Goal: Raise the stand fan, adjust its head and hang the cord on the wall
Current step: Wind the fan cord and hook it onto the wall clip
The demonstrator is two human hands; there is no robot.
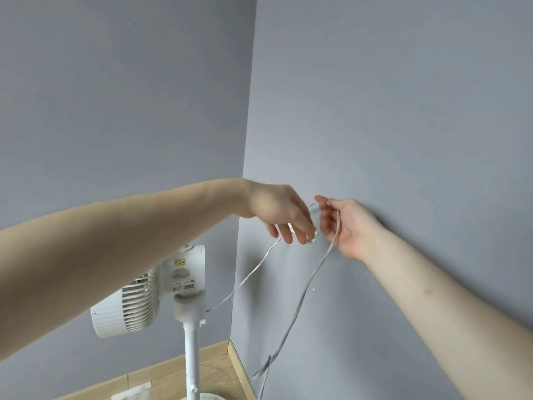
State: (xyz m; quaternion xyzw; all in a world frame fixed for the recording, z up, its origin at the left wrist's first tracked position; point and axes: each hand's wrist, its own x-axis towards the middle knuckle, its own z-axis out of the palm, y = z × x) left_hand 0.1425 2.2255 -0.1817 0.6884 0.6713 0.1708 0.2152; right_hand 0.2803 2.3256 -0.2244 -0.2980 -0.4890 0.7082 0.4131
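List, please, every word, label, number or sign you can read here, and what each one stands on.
Nothing can be read for certain.
Red and yellow sticker on the fan's motor housing: print blurred.
White barcode label lower on the housing: bars visible, characters too small.
Walls, cord and pole: no text.

Your stand fan (150, 287) is white all over, pole and ribbed rear grille included, with a little red and yellow sticker plus a black-and-white barcode label on the back of the motor housing. The cord (305, 293) you're holding is a pale whitish grey, almost blending into the wall (403, 111), which is a flat blue-grey with no pattern at all. Down low, the floor (213, 368) is light wood-grain, with a matching light tan baseboard (239, 368) along the corner.
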